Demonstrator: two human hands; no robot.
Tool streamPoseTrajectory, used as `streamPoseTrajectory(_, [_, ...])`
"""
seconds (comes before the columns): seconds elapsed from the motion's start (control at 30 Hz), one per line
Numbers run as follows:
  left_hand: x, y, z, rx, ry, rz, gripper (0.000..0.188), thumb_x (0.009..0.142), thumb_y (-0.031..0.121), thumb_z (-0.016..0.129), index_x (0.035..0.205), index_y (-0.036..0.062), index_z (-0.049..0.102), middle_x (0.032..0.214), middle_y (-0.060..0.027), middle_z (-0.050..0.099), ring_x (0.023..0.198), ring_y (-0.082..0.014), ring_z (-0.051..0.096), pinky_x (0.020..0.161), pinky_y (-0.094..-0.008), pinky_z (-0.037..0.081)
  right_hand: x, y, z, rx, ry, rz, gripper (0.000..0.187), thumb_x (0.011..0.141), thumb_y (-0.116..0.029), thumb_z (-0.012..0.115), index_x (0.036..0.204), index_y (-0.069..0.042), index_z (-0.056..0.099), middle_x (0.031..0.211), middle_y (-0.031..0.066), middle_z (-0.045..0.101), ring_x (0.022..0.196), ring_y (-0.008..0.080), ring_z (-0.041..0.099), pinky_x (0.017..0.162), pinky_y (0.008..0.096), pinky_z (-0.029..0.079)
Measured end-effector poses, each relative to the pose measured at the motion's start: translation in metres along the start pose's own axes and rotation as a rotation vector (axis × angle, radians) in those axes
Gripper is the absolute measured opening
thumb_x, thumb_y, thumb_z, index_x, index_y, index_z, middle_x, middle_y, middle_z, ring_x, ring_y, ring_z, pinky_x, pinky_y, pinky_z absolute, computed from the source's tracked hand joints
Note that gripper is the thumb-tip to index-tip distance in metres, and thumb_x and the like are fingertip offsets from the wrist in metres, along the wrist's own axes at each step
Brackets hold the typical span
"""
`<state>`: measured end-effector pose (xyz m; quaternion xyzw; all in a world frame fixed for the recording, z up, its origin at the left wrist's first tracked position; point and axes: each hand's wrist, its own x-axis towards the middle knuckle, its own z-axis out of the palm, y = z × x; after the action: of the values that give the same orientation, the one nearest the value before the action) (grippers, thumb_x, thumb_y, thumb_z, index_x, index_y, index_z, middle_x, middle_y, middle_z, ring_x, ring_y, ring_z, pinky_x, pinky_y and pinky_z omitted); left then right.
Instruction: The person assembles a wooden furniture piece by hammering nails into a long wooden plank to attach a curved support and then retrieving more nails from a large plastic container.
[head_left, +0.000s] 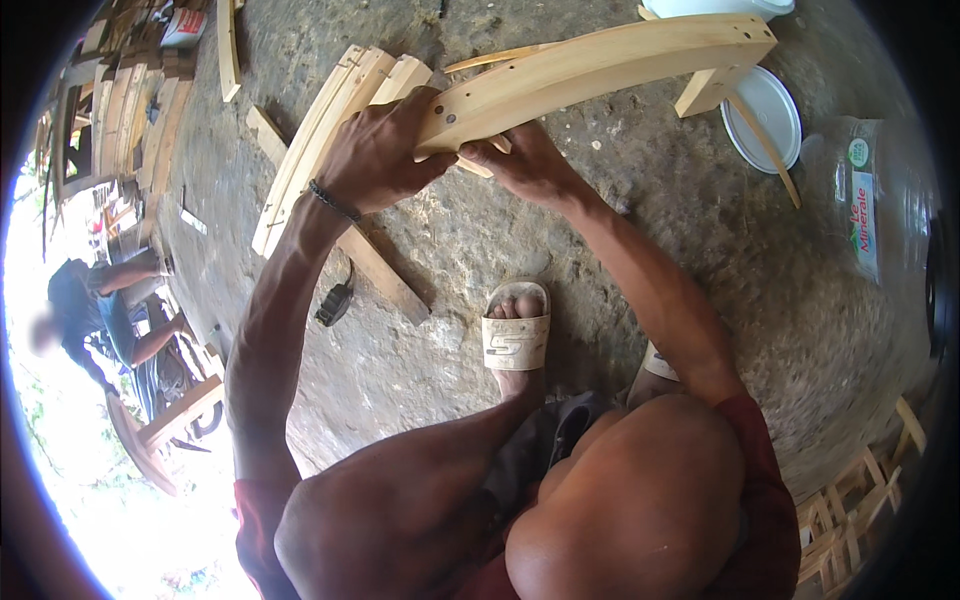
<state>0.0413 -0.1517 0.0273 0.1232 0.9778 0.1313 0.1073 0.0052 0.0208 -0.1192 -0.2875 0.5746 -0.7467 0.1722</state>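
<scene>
A pale curved wooden piece (pixel 600 75) with dark holes near its ends slants up to the right in front of me. My left hand (pixel 385 150) is closed round its near end, thumb along the lower edge. Just to the right, my right hand (pixel 530 165) grips the underside by that same end, its fingers partly hidden behind the wood. A short wooden block (pixel 708 88) joins the far end at an angle. Beside my left hand lie several curved slats (pixel 320 140) on the ground, and a flat wooden strip (pixel 385 275) runs beneath my left wrist.
A small black object (pixel 335 303) lies near my left forearm. Right of the wood are a round white lid (pixel 762 120) with a thin stick across it and a large clear plastic bottle (pixel 850 200). Stacked timber (pixel 130 120) and another person (pixel 100 310) are at left; wooden frames (pixel 850 515) lie lower right.
</scene>
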Motion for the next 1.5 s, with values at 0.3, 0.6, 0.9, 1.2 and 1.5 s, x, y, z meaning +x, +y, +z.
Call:
streamPoseTrajectory(0.3, [-0.004,-0.013,0.004,0.031,-0.023,0.004,0.067,0.084,0.032,0.076,0.137,0.0029,0.045,0.105,-0.0241,0.070,0.092,-0.0366,0.071,0.083,-0.0474,0.056,0.000,-0.012,-0.008,-0.108,-0.123,0.009,0.060,0.086,-0.036,0.078,0.130,0.000,0.059,0.129,0.0197,0.062,0.123,0.0309,0.059,0.105,0.0439,0.047])
streamPoseTrajectory(0.6, [-0.006,-0.008,-0.004,-0.054,-0.016,0.006,0.072,0.079,0.028,0.079,0.138,0.0031,0.046,0.108,-0.0218,0.067,0.099,-0.0398,0.067,0.085,-0.0467,0.054,-0.004,-0.021,-0.006,-0.085,-0.149,0.102,0.060,0.081,-0.027,0.083,0.131,-0.003,0.060,0.130,0.0182,0.063,0.124,0.0311,0.059,0.108,0.0436,0.046])
streamPoseTrajectory(0.9, [-0.012,-0.005,0.001,-0.116,-0.089,-0.110,0.065,0.079,0.030,0.079,0.130,0.0014,0.052,0.106,-0.0209,0.067,0.099,-0.0360,0.067,0.088,-0.0458,0.053,-0.002,-0.022,-0.010,-0.310,-0.147,0.005,0.053,0.081,-0.029,0.081,0.124,-0.003,0.064,0.125,0.0195,0.065,0.118,0.0333,0.062,0.103,0.0443,0.048])
streamPoseTrajectory(1.2, [-0.018,0.012,0.004,-0.131,0.051,-0.010,0.064,0.078,0.021,0.076,0.133,0.0027,0.052,0.108,-0.0215,0.069,0.096,-0.0390,0.069,0.083,-0.0450,0.056,-0.011,-0.015,0.009,-0.599,-0.090,0.174,0.060,0.080,-0.037,0.082,0.122,0.001,0.063,0.111,0.0228,0.068,0.110,0.0363,0.064,0.099,0.0448,0.051])
streamPoseTrajectory(1.5, [-0.020,0.014,0.007,-0.075,0.083,0.024,0.051,0.081,0.018,0.074,0.126,0.0113,0.052,0.096,-0.0164,0.071,0.084,-0.0380,0.071,0.073,-0.0472,0.057,-0.010,-0.015,-0.014,-0.147,-0.228,0.026,0.051,0.089,-0.038,0.075,0.123,-0.001,0.064,0.117,0.0210,0.067,0.113,0.0330,0.064,0.100,0.0444,0.050])
